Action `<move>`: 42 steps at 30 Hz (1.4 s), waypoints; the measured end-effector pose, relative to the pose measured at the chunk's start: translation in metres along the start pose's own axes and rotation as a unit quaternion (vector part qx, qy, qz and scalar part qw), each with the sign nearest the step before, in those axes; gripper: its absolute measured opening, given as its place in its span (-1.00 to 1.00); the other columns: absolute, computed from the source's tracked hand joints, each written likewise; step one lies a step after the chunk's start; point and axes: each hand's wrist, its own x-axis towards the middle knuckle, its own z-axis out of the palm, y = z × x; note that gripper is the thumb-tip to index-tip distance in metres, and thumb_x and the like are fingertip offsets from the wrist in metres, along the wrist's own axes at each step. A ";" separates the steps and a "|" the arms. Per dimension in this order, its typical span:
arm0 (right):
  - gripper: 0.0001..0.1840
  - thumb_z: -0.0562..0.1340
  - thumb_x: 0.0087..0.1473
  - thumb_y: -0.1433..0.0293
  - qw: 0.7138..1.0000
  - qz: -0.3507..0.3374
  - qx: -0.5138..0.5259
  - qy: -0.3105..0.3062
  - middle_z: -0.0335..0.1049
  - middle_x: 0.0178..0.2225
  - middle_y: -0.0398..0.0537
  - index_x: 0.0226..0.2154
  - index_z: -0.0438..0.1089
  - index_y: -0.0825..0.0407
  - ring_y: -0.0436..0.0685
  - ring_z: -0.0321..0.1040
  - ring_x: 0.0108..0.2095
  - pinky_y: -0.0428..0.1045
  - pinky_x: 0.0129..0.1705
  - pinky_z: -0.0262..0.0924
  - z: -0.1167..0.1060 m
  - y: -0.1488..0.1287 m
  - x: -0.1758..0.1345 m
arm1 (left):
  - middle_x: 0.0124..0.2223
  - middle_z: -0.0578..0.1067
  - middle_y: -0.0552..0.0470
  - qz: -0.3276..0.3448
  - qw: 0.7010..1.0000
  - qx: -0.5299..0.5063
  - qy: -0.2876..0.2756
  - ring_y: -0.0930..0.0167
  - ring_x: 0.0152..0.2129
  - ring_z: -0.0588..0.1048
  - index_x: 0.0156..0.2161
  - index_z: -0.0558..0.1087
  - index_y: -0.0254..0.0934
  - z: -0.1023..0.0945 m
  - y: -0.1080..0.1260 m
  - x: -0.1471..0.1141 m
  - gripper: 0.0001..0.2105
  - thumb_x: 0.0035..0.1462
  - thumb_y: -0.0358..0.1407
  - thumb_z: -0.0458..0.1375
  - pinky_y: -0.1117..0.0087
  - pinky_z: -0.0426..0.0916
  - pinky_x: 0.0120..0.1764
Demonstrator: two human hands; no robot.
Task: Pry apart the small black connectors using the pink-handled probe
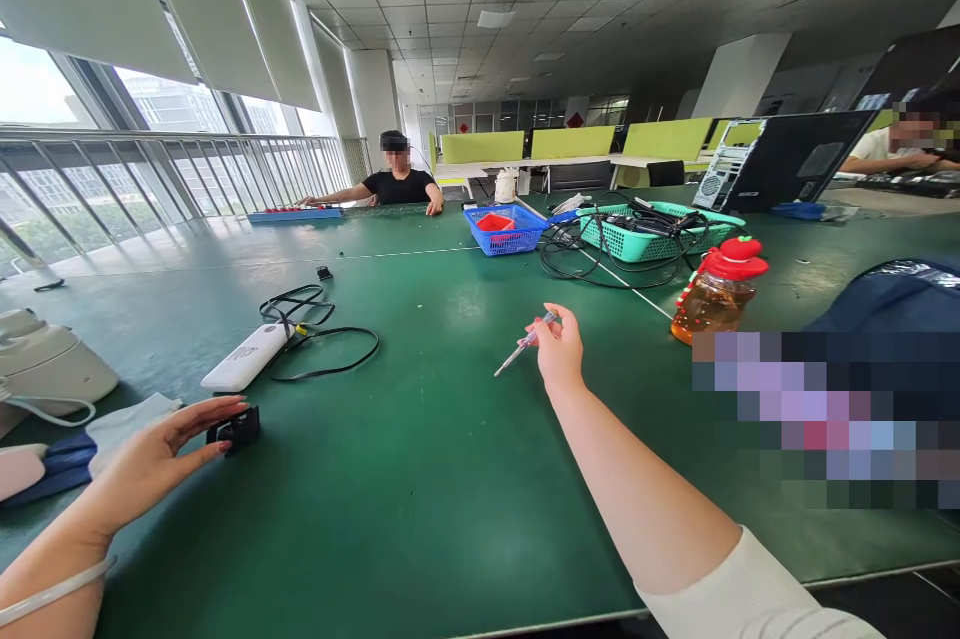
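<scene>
Between the thumb and fingers of my left hand (161,449) is a small black boxy object (244,429), resting on the green tabletop (420,479). Its exact kind does not show. My right hand (561,351) is closed around the handle of a small screwdriver (514,357), whose thin metal tip points down and to the left, close above the table. A white power bank (247,357) with a looped black cable (371,344) lies beyond my left hand.
At the far side stand a blue basket (506,237) and a teal basket (637,244) heaped with black cables. A red-lidded bottle (712,304) is at the right. White device (52,359) at the left edge. A person (405,181) sits at the far end.
</scene>
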 end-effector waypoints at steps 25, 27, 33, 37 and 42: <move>-0.65 0.13 0.15 0.27 0.951 -0.196 -0.129 -0.200 0.45 -0.31 -0.12 0.00 0.26 -0.06 0.08 0.47 -0.40 0.05 -0.25 0.40 0.015 -0.030 -0.039 | -0.10 0.61 0.09 0.003 0.982 0.190 0.012 0.21 -0.31 0.56 -0.07 0.56 -0.08 0.017 0.042 0.003 -0.48 -0.04 0.15 0.10 0.32 0.44 -0.26; -0.68 0.11 0.18 0.31 0.917 -0.248 -0.178 -0.257 0.46 -0.31 -0.11 0.00 0.27 -0.08 0.09 0.47 -0.35 0.04 -0.23 0.38 0.011 -0.035 -0.043 | 0.00 0.57 0.05 0.056 0.989 0.135 0.007 0.20 -0.19 0.55 -0.02 0.53 -0.12 0.033 0.070 0.003 -0.47 0.01 0.15 0.09 0.32 0.45 -0.19; -0.64 0.08 0.21 0.34 0.887 -0.285 -0.178 -0.317 0.43 -0.33 -0.13 0.07 0.20 -0.10 0.09 0.44 -0.32 0.03 -0.19 0.36 -0.004 -0.037 -0.043 | 0.00 0.56 -0.01 0.262 0.959 0.075 -0.076 0.26 -0.08 0.52 0.03 0.48 -0.09 0.111 0.157 0.029 -0.64 0.16 -0.08 0.10 0.26 0.40 0.01; -0.76 0.11 0.19 0.34 0.887 -0.293 -0.175 -0.312 0.42 -0.39 -0.14 -0.08 0.34 -0.08 0.08 0.40 -0.36 0.04 -0.18 0.32 -0.009 -0.037 -0.041 | -0.04 0.57 -0.05 0.333 0.938 0.052 -0.086 0.27 -0.07 0.51 0.01 0.48 -0.14 0.168 0.192 0.061 -0.70 0.18 -0.23 0.11 0.21 0.38 0.04; -0.64 0.08 0.23 0.28 0.856 -0.322 -0.207 -0.348 0.35 -0.54 -0.13 -0.58 0.28 -0.03 0.08 0.30 -0.44 0.05 -0.24 0.22 -0.014 -0.037 -0.038 | -0.01 0.56 -0.08 0.324 0.938 0.034 -0.120 0.24 -0.06 0.50 -0.01 0.49 -0.18 0.212 0.206 0.080 -0.73 0.18 -0.29 0.13 0.18 0.37 0.03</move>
